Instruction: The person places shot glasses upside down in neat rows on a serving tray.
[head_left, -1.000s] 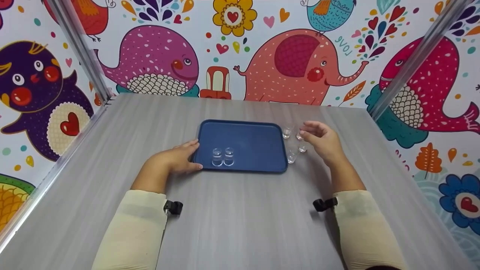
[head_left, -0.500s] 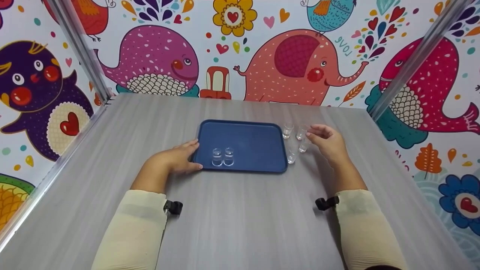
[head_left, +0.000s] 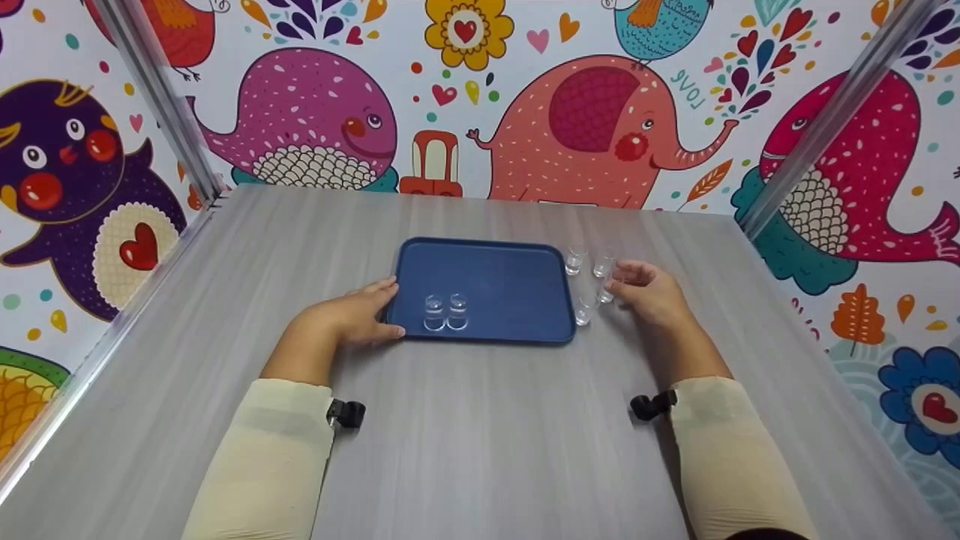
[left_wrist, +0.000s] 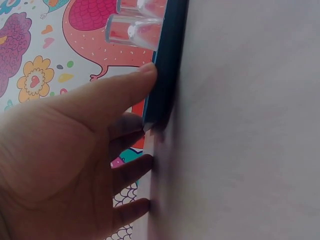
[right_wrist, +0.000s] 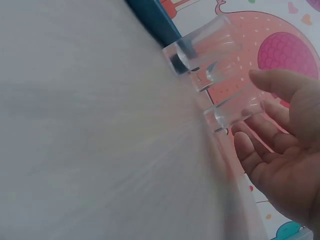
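2 glasses on blue tray

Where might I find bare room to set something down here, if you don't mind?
Free: the blue tray behind and right of its two glasses; also the table between the sleeves, in front of the tray. Crowded: beside the tray's right edge, where four glasses stand near the right grip.

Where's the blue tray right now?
In the head view, the blue tray lies on the grey table, between the person's left hand, which touches its left side, and the four clear glasses beside its right edge.
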